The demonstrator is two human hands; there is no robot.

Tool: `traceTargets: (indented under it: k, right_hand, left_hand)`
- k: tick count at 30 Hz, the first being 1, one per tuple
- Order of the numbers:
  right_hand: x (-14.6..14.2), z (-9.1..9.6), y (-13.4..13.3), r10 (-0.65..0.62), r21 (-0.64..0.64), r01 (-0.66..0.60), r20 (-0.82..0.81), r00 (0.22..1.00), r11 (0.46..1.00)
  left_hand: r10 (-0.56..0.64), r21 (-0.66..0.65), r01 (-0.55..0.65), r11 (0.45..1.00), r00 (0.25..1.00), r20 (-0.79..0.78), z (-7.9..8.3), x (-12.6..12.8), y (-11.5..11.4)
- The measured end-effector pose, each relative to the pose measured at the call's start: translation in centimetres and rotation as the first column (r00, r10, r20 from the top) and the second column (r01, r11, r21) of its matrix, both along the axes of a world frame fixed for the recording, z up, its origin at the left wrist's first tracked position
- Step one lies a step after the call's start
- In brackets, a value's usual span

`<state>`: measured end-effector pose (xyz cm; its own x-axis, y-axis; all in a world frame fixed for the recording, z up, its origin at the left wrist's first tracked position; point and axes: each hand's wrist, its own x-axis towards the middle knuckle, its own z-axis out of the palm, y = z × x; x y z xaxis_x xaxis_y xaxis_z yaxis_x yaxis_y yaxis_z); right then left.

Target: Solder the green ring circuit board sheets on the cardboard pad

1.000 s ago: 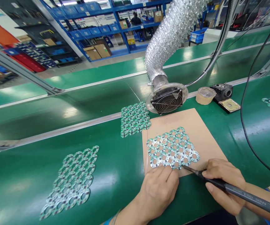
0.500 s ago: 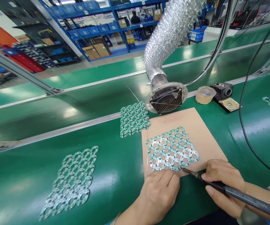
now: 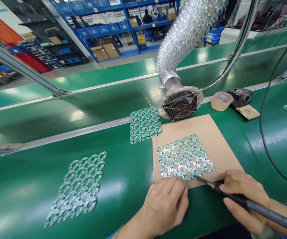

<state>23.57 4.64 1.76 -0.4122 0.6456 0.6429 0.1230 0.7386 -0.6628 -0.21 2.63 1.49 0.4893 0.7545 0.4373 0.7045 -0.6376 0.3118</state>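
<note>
My right hand (image 3: 245, 199) grips a soldering iron (image 3: 255, 206) like a pen. The iron's tip meets the near edge of a panel of ring-shaped green circuit boards (image 3: 185, 162), which lies on a brown cardboard sheet (image 3: 219, 146). My left hand (image 3: 164, 205) is closed with fingers curled at the panel's near left edge, beside the iron's tip. A thin solder wire (image 3: 154, 166) runs down over the cardboard's left side to this hand; its end is hidden by the fingers.
A fume fan (image 3: 183, 106) on a silver duct (image 3: 180, 43) hangs behind the cardboard. More board panels lie at its back left (image 3: 145, 125) and farther left (image 3: 80, 186). A tape roll (image 3: 221, 101) and an iron stand (image 3: 243, 96) sit back right; a black cable (image 3: 262, 126) droops there.
The view has shifted slightly. My left hand has drawn a little left along the panel's near edge, while the iron's tip stays at about the same place on the panel.
</note>
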Motion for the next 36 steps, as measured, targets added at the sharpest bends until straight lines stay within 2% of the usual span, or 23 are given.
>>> traceTargets:
  k: [5,11,25,30,36]
  right_hand:
    - [-0.8,0.3,-0.6,-0.037,-0.036,0.037,-0.017,0.999,0.999]
    - [-1.9,-0.6,-1.1,-0.014,0.048,0.013,0.019,1.0,0.999]
    - [-1.8,-1.1,-1.3,-0.027,0.046,0.022,0.117,0.993,0.999]
    - [-1.8,-0.6,-1.1,-0.024,0.055,0.02,0.072,0.997,0.998]
    - [-2.0,-0.2,-0.7,0.011,-0.003,-0.011,0.037,0.999,1.0]
  left_hand:
    - [-0.014,-0.038,0.015,0.999,1.0,0.006,0.1,-0.9,0.1]
    - [-0.021,-0.017,0.02,1.0,0.998,-0.062,-0.5,-1.0,0.4]
    - [-0.033,-0.002,0.033,0.999,0.997,-0.066,-0.7,-0.7,0.5]
    - [-0.032,-0.011,0.031,0.999,0.997,-0.069,-0.6,-0.8,0.4]
    - [-0.031,-0.041,0.028,0.999,0.996,-0.079,0.1,-1.2,0.1]
